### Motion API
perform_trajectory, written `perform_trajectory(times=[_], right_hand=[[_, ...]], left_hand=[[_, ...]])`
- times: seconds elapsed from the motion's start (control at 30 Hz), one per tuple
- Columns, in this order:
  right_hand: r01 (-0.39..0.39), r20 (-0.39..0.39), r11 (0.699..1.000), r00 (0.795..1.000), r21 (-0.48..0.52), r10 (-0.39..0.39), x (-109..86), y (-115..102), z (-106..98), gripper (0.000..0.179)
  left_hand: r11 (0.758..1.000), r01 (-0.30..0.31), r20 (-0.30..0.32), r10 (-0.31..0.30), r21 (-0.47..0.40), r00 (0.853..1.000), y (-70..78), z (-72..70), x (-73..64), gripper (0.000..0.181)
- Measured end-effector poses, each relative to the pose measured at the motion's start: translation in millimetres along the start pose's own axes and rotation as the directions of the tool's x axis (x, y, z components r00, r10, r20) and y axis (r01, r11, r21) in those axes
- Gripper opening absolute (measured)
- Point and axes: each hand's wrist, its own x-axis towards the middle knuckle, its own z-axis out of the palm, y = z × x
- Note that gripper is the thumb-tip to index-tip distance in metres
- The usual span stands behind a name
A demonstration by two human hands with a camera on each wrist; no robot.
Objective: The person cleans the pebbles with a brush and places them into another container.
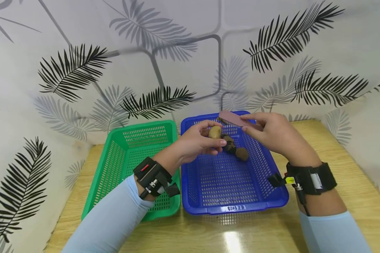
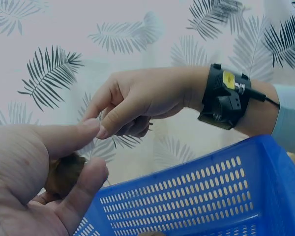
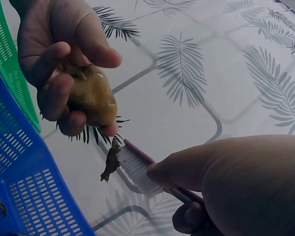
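My left hand (image 1: 196, 140) grips a yellowish-brown potato (image 1: 215, 132) above the blue basket (image 1: 234, 209), its fingers curled round it. Part of the potato's smooth, pale side (image 3: 101, 98) shows in the right wrist view. Just to the right, my right hand (image 1: 273, 133) pinches a pink-backed brush (image 1: 232, 118) with white bristles (image 3: 132, 167). A dark, ragged scrap of dirt or peel (image 3: 110, 160) clings to the bristle tips, close below the potato. Inside the blue basket lie dark, soil-crusted lumps (image 1: 229, 144) and a round brown potato (image 1: 241, 154).
A green basket (image 1: 93, 191) stands left of the blue one, partly covered by my left forearm. Both sit on a wood-grain table (image 1: 190, 233). Behind them rises a wall covering (image 1: 190, 77) printed with leaves.
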Motion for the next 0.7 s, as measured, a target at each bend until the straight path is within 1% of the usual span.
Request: perform_trajectory(times=[0.13,0.3,0.43,0.5,0.57,0.6,0.7], right_hand=[[0.025,-0.011,1.0,1.0,0.017,-0.025,-0.6,-0.8,-0.4,0.046],[0.044,-0.045,0.998,0.998,0.04,-0.042,-1.8,-1.8,0.4,0.046],[0.093,-0.093,0.99,0.992,0.104,-0.083,-2.9,-3.5,0.7,0.041],[0.119,-0.105,0.982,0.989,0.148,-0.104,-4.5,-6.0,0.0,0.039],[0.143,-0.112,0.975,0.986,0.171,-0.125,-6.8,-8.8,-0.5,0.037],[0.15,-0.107,0.973,0.985,0.174,-0.133,-8.1,-10.4,-0.6,0.037],[0.169,-0.08,0.973,0.984,0.154,-0.159,-11.4,-13.8,-0.1,0.037]], left_hand=[[0.998,0.002,0.011,-0.001,-0.067,1.0,0.7,-0.4,-3.4,0.062],[0.989,0.004,0.056,0.004,-0.148,0.998,-1.2,-6.0,-6.2,0.061],[0.977,-0.017,0.087,0.036,-0.212,0.996,-0.5,-9.0,-8.6,0.054],[0.969,-0.028,0.094,0.053,-0.247,0.994,0.2,-9.0,-9.8,0.054],[0.961,-0.037,0.085,0.062,-0.272,0.995,1.0,-7.6,-10.7,0.055],[0.958,-0.04,0.07,0.062,-0.283,0.996,1.2,-6.9,-10.8,0.054],[0.959,-0.059,-0.008,0.059,-0.277,0.998,1.3,-4.3,-10.3,0.049]])
